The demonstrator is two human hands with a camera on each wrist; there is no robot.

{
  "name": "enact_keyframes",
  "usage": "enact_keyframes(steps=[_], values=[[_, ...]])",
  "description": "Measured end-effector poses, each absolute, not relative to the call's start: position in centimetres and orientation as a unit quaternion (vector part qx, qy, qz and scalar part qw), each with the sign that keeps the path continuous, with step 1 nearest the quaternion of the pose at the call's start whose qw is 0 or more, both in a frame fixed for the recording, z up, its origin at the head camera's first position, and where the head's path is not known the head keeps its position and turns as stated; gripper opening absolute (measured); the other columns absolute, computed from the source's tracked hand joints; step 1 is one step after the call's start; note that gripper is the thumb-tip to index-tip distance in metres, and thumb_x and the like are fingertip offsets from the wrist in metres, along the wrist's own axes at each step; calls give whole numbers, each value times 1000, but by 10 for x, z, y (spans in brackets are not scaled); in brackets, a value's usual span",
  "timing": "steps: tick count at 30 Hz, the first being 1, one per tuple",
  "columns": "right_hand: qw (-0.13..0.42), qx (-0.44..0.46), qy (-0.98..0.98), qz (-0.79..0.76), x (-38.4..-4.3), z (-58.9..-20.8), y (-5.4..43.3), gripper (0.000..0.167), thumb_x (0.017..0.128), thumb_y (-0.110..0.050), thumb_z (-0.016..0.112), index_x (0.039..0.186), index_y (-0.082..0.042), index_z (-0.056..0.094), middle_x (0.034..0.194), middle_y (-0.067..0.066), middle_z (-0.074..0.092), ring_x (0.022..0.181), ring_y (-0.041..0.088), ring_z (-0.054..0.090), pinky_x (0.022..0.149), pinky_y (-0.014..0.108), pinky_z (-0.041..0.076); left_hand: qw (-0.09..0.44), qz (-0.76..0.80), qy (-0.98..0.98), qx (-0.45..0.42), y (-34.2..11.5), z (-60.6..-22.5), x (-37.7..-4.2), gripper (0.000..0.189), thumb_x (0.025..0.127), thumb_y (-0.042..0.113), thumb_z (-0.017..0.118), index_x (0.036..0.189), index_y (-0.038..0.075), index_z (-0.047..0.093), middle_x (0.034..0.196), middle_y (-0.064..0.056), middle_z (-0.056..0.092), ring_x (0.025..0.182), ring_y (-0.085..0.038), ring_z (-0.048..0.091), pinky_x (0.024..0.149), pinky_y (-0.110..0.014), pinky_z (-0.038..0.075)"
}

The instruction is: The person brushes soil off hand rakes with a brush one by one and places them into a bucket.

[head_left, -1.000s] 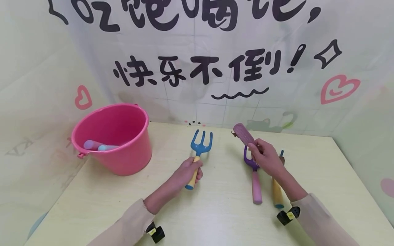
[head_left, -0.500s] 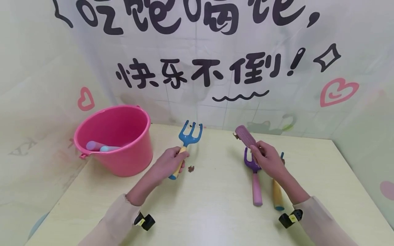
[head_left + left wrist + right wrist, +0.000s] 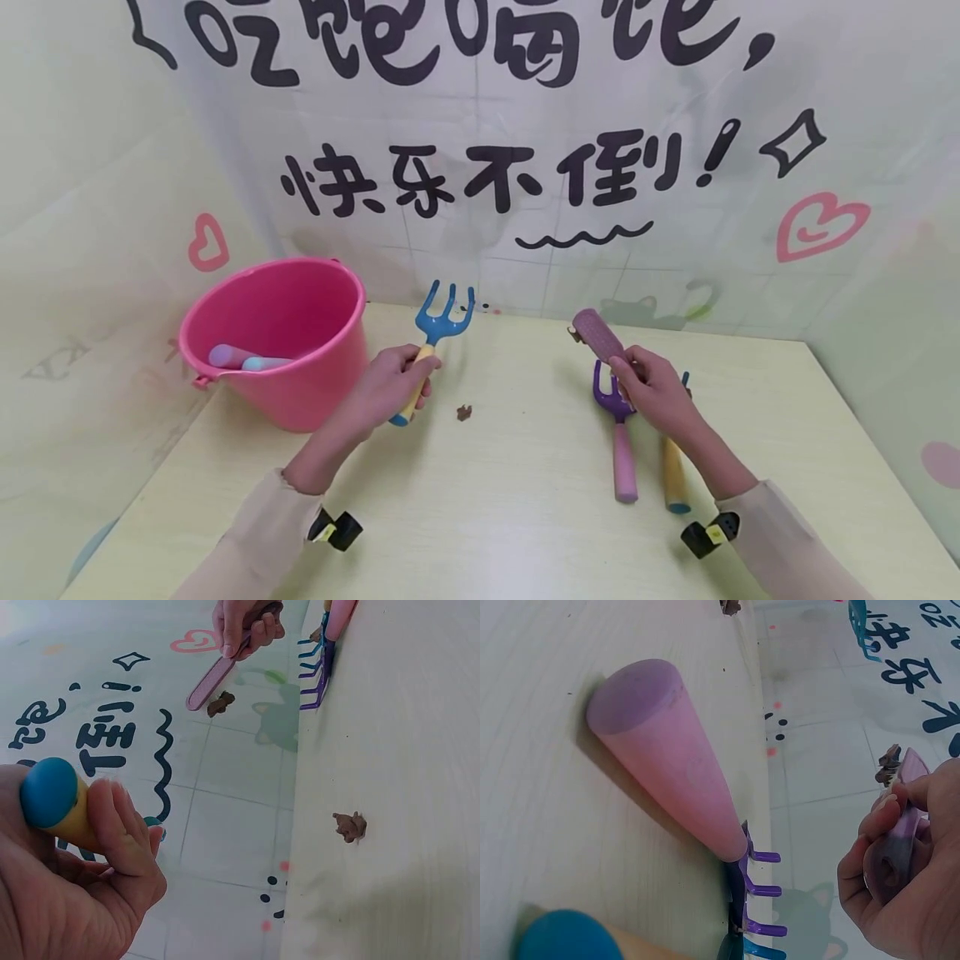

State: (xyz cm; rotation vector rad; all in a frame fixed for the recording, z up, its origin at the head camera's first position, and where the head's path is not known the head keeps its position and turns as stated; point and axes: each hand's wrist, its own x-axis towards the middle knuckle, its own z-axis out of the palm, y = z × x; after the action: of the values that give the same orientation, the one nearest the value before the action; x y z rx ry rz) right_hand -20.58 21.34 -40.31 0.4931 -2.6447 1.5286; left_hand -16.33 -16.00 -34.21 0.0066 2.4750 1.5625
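Observation:
My left hand [image 3: 390, 383] grips the yellow handle of a garden hand fork [image 3: 444, 321] with blue tines, held up just right of the pink bucket [image 3: 318, 392]. In the left wrist view the blue handle end [image 3: 49, 793] shows. My right hand [image 3: 658, 392] holds a mauve brush-like tool [image 3: 598, 335] with a brown clump [image 3: 889, 765] stuck to its underside. Below that hand a purple fork [image 3: 624, 462] with a pink handle lies on the table, partly covered by the hand. Beside it lies a yellow-handled tool [image 3: 677, 479], its head mostly hidden by the right forearm.
A brown crumb [image 3: 464, 412] lies on the table between the hands. Inside the bucket lie a lilac handle [image 3: 227, 357] and a light blue handle [image 3: 264, 363]. A printed sheet [image 3: 480, 275] hangs behind the pale wooden table [image 3: 510, 500].
My left hand has moved left and a little farther away with the fork, toward the bucket. The brown crumb has come into view on the table. My right hand has stayed almost in place.

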Motion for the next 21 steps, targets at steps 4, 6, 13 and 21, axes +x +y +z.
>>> enact_keyframes(steps=[4,6,13,21], values=[[18,154,-860,487,-206,-403,213,21,108,-14,52,101,5,57,66,7,54,55,14,45,47,26,38,104,522,847,-1,-169,-332,-162,28,106,27,56,112,0,57,83,-14,60,68,-22,58,60,-29,51],[14,154,-860,487,-205,-402,213,21,108,-15,52,101,5,57,67,7,54,55,15,46,47,26,38,101,516,851,2,-174,-327,-162,28,106,28,56,111,0,56,84,-16,60,68,-24,59,61,-30,52],[12,163,-853,496,-203,-403,214,20,108,-14,53,100,4,57,65,7,54,52,15,46,45,27,38,83,503,860,23,-189,-316,-159,26,105,25,58,107,-1,57,82,-16,61,65,-25,60,61,-32,56],[14,178,-843,508,-204,-408,214,16,107,-10,53,97,2,57,63,7,53,50,13,45,44,26,36,82,504,860,12,-200,-303,-153,33,104,31,61,113,0,56,87,-17,61,70,-25,62,63,-33,57]])
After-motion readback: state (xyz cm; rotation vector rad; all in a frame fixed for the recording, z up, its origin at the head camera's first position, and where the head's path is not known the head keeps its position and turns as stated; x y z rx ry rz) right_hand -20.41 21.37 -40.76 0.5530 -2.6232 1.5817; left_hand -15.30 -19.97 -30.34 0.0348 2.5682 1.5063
